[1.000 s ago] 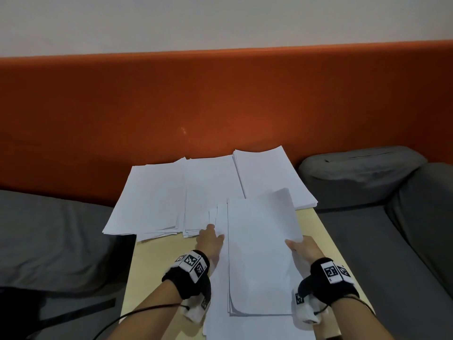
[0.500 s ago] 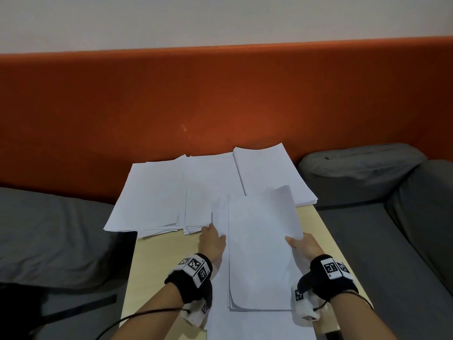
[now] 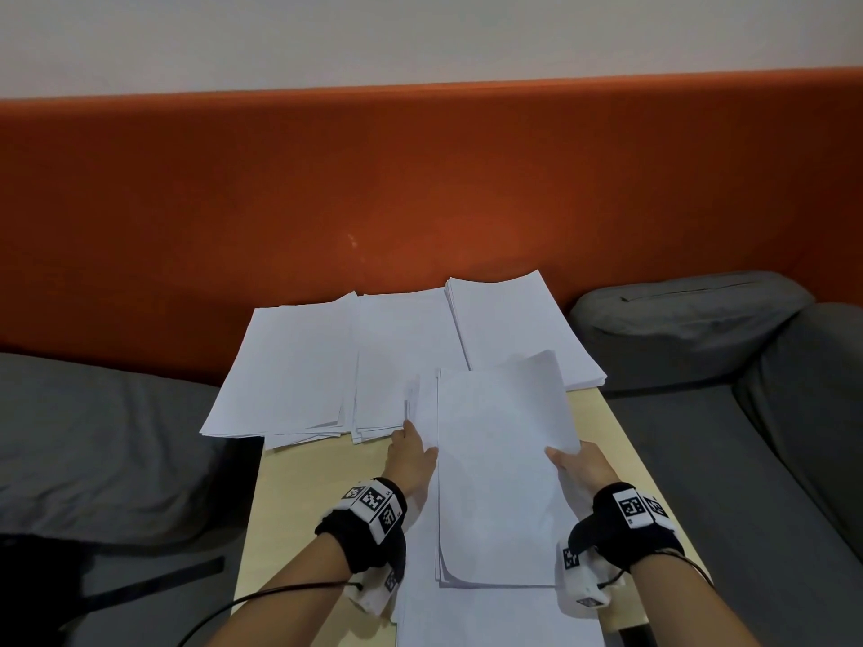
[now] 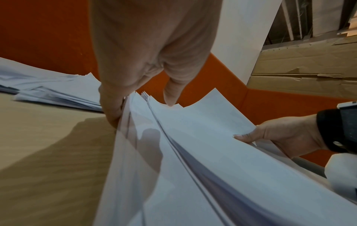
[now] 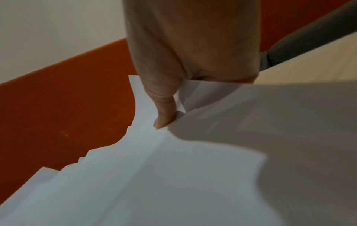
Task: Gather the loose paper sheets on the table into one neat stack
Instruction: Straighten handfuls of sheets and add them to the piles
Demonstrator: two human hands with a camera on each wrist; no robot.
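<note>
White paper sheets lie on a pale wooden table [image 3: 317,497]. A bundle of sheets [image 3: 499,459] is lifted at its far end between my hands, over more sheets [image 3: 490,618] at the near edge. My left hand [image 3: 413,443] pinches the bundle's left edge; the left wrist view shows its thumb [image 4: 171,97] on top and its fingers [image 4: 112,110] at the side. My right hand [image 3: 567,457] grips the right edge, thumb [image 5: 164,113] on top, fingers hidden underneath. Three more piles lie behind: left pile [image 3: 289,366], middle pile [image 3: 401,352], thick right stack [image 3: 513,324].
An orange padded backrest [image 3: 420,189] runs behind the table. Grey cushions sit to the left [image 3: 93,436] and right [image 3: 691,319]. The left pile overhangs the table's left edge. Cables trail from my wrist cameras. Cardboard [image 4: 309,64] shows in the left wrist view.
The bundle and both hands have edged slightly toward the far piles. The grip on both edges is unchanged.
</note>
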